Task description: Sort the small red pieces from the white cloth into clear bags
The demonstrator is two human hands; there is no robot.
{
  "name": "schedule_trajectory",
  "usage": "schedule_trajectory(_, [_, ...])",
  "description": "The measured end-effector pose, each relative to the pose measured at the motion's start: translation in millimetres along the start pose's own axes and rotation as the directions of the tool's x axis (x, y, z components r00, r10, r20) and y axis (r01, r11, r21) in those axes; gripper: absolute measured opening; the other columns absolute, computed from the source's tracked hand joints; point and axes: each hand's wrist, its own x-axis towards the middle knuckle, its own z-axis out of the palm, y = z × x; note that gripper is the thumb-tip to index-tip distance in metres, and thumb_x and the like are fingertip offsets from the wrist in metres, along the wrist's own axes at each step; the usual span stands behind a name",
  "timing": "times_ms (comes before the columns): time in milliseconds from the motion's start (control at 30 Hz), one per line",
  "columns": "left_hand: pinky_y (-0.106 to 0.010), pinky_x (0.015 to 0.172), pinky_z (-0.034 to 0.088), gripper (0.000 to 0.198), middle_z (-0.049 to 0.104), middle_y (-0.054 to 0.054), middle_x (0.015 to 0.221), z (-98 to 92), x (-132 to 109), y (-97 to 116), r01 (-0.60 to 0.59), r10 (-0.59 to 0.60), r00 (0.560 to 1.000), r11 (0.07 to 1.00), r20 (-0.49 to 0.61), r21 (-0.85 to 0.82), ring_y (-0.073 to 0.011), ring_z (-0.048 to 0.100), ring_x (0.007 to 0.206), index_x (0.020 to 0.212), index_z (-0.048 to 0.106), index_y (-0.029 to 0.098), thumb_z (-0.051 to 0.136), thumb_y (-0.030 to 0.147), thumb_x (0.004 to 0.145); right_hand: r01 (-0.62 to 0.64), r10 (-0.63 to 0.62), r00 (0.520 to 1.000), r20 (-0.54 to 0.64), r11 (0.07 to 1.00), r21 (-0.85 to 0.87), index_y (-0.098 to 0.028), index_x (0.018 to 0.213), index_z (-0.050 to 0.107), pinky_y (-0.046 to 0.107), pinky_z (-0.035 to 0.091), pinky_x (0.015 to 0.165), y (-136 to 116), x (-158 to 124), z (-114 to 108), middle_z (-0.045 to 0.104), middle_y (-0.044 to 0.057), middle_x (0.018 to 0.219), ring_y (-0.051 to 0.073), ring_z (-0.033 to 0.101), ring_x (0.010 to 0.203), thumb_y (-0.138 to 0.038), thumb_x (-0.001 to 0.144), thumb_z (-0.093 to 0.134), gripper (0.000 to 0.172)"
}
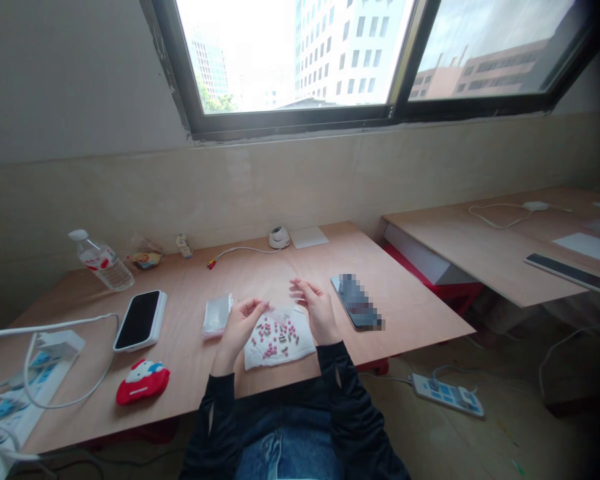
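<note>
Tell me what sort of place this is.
Probably a makeshift workroom in an upper-floor city building: bare plywood desks, a power strip lying on the floor, and a window looking out on high-rise buildings.

pills point(275, 335) on a tissue point(305, 345), plastic bag point(217, 315) left of it, phone point(356, 302) right of it

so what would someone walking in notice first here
The small pink and grey pieces scattered on a white tissue stand out, mid-desk, with the left hand and right hand just above. A red Hello Kitty item sits near the desk's front edge, left of them. The wide window fills the top.
</note>
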Motion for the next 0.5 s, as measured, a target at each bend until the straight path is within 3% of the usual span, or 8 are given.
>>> schedule_trajectory(300, [-0.026,0.071,0.047,0.028,0.071,-0.006,0.078,-2.3,-3.0,7.3,-0.021,0.022,0.992,1.0,-0.122,0.008,-0.0177,0.064,0.075,0.075,0.068,0.013,0.06,0.039,0.077,-0.011,0.013,0.999,0.046,0.999,-0.035,-0.016,0.085,0.071,0.024,0.042,0.06,-5.2,1.7,-3.1,0.07,0.006,0.083,0.015,0.062,0.069,-0.043,0.067,0.067,0.033])
schedule_trajectory(500, [-0.028,0.075,0.048,0.029,0.071,-0.009,0.089,-3.6,0.5,2.1,0.029,-0.028,0.999,0.999,-0.02,0.034,-0.02,0.064,0.084,0.087,0.069,0.013,0.065,0.038,0.074,0.009,0.002,0.994,0.108,0.994,-0.108,-0.015,0.077,0.068,0.026,0.043,0.063,-6.9,2.9,-6.9,0.069,0.007,0.081,0.016,0.061,0.07,-0.043,0.066,0.067,0.03])
